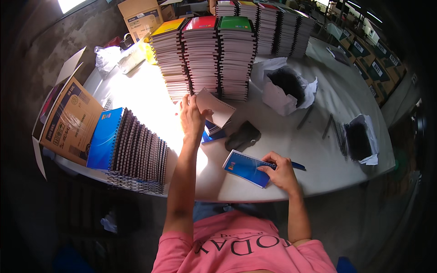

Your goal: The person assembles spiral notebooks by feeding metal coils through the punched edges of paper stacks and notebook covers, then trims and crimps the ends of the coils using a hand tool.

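Note:
My right hand (281, 174) pinches a small blue-covered notebook (246, 167) with a row of punched holes along its far edge. A slim dark blue rod (298, 166), like a pen, sticks out to the right from under that hand. Farther off and to the left, my left hand (192, 117) holds a greyish punched sheet (216, 108) by its left side, tilted up. Below the sheet lies a small pile of blue-covered notebooks (214, 135), partly hidden. Between the two hands rests a dark, flat lump (243, 136) whose kind I cannot make out.
Tall stacks of notebooks (200, 54) stand at the back. Blue spiral-bound notebooks (136, 150) line the left edge beside an open cardboard box (70, 120). To the right are white paper wraps of black binding wires (284, 88) (359, 139). Cartons (373, 63) are piled beyond the table (327, 177).

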The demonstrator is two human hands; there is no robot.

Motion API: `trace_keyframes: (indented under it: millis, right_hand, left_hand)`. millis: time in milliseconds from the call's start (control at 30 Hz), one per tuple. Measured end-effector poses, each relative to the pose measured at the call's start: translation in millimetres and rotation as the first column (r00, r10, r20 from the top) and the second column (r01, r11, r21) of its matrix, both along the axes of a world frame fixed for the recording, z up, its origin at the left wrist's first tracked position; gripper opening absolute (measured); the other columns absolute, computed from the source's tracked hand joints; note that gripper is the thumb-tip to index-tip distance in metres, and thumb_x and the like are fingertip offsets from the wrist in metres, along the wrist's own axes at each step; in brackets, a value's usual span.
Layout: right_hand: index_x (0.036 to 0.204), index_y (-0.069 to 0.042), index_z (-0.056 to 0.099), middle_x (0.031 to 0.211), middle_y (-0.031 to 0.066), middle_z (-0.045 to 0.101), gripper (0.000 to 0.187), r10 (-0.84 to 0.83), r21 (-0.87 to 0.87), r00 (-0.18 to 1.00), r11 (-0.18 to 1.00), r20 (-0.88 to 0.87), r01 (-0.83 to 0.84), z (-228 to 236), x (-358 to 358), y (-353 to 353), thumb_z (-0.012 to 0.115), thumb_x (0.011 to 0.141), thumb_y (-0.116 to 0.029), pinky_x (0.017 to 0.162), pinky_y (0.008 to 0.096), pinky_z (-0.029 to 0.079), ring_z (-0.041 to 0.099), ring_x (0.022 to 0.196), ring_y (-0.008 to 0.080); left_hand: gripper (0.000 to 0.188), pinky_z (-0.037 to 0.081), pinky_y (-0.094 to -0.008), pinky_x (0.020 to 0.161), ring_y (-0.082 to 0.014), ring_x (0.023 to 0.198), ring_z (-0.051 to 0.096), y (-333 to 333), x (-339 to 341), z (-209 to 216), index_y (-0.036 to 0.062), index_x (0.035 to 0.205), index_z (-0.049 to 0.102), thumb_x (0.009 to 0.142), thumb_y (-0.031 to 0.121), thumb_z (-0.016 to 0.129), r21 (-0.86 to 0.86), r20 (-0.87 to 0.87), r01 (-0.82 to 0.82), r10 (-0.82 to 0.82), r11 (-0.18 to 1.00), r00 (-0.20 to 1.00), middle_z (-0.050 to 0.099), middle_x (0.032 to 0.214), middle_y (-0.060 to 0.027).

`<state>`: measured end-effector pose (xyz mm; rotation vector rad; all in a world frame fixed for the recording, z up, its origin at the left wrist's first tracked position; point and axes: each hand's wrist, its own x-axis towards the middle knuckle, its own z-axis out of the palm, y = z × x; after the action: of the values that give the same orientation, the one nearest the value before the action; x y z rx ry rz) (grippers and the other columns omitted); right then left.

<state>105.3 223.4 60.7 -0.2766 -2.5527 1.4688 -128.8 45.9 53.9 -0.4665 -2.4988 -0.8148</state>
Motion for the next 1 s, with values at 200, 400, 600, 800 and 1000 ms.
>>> trace_keyframes:
  millis: [200, 400, 600, 800, 1000]
  right_hand:
    - [0.085, -0.001, 0.061, 0.080, 0.0098, 0.063, 0.019, -0.008, -0.064, 0.990, 0.998, -0.144, -0.001, 2.9, 1.5, 3.9, 0.074, 0.071, -0.004, 0.066, 0.0304, 0.048, 0.062, 0.071, 0.0219]
    - [0.082, 0.000, 0.061, 0.078, 0.0087, 0.061, 0.018, 0.044, -0.034, 0.987, 0.998, -0.156, -0.050, 10.4, -1.4, 0.3, 0.074, 0.070, -0.002, 0.065, 0.0302, 0.047, 0.061, 0.072, 0.0212]
    - [0.082, -0.001, 0.062, 0.101, 0.0082, 0.059, 0.017, 0.014, -0.123, 0.974, 0.991, -0.227, -0.043, 15.4, -7.1, -5.3, 0.074, 0.069, -0.001, 0.066, 0.0275, 0.050, 0.061, 0.079, 0.0199]
    - [0.082, -0.004, 0.062, 0.109, 0.0071, 0.059, 0.021, 0.077, 0.038, 0.902, 0.997, -0.425, -0.068, 47.1, -6.3, -18.6, 0.075, 0.067, 0.000, 0.073, 0.0321, 0.052, 0.059, 0.096, 0.0224]
    - [0.090, -0.007, 0.060, 0.084, 0.0057, 0.063, 0.025, 0.255, 0.278, 0.895, 0.948, -0.365, -0.156, 8.9, -9.1, -24.9, 0.070, 0.069, 0.002, 0.073, 0.0380, 0.047, 0.062, 0.081, 0.0260]
  left_hand:
    - [0.030, 0.050, -0.0389, 0.064, -0.0313, 0.077, 0.065, -1.9, 6.0, -2.6, 0.0043, 0.101, 0.056, 0.076, 0.011, 0.071, 0.372, 0.077, 0.003, -0.034, 0.928, 0.996, 0.066, 0.090, -0.0147]
    - [0.023, 0.050, -0.0386, 0.062, -0.0337, 0.072, 0.066, -7.3, -26.7, -5.2, 0.0028, 0.097, 0.053, 0.085, 0.019, 0.064, 0.342, 0.068, 0.004, -0.029, 0.940, 0.997, 0.065, 0.081, -0.0198]
    - [0.022, 0.048, -0.0413, 0.082, -0.0320, 0.093, 0.063, -17.0, -19.4, 0.2, 0.0030, 0.097, 0.054, 0.087, 0.020, 0.063, 0.369, -0.312, 0.123, -0.002, 0.921, 0.950, 0.065, 0.096, -0.0166]
    - [0.015, 0.046, -0.0251, 0.071, -0.0114, 0.080, 0.057, -54.0, 115.3, 28.9, 0.0000, 0.102, 0.049, 0.091, 0.007, 0.057, 0.823, 0.056, 0.408, -0.771, 0.396, 0.634, 0.062, 0.098, -0.0140]
    - [0.062, 0.029, -0.0483, 0.105, -0.0324, 0.130, 0.034, -69.9, 176.7, -0.1, 0.0045, 0.132, 0.038, 0.086, 0.040, 0.061, 0.429, 0.001, 0.248, -0.275, 0.869, 0.961, 0.047, 0.129, -0.0207]
